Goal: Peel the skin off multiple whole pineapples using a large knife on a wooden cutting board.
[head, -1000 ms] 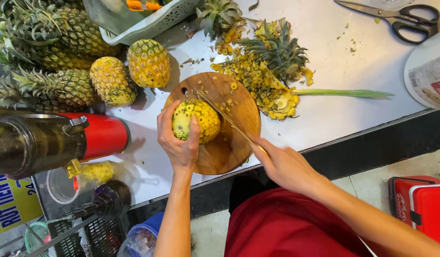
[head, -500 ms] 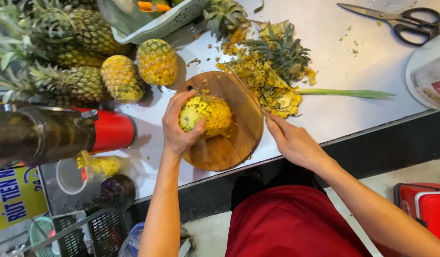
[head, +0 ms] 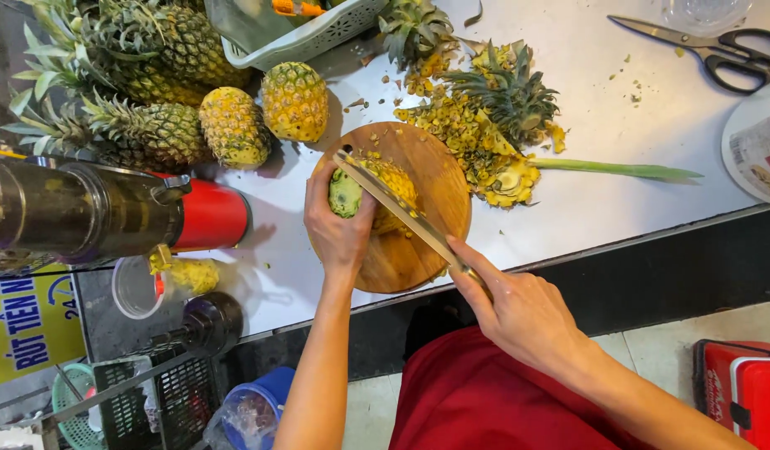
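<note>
Yellow flesh shows on the half-peeled pineapple [head: 376, 196], which lies on its side on the round wooden cutting board [head: 431, 175] near the front edge of the white worktop [head: 593, 208]. The left hand [head: 339, 225] comes in from 6 o'clock and wraps the fruit's greenish end, its fingers [head: 318, 187] curled shut around it, thumb on the near side. The right hand [head: 518, 312] sits at 4 o'clock from the board, past the worktop's edge, fingers closed tight on the handle of a long knife [head: 397, 208]. The blade runs toward 10 o'clock and lies across the top of the pineapple, touching it, with the tip just past the fruit's far side.

At 2 o'clock from the board, just beside its rim, lies a heap of yellow peelings and cut leafy crowns [head: 493, 125], with a long green stalk [head: 618, 171] pointing to 3 o'clock. At 11 o'clock stand two trimmed pineapples [head: 264, 117], and beyond them whole ones with leaves [head: 126, 75]. A white plastic basket [head: 318, 33] sits at 12 o'clock. Scissors [head: 702, 46] lie well apart in the far right corner. A red and steel juicer [head: 110, 217] stands at 9 o'clock.
</note>
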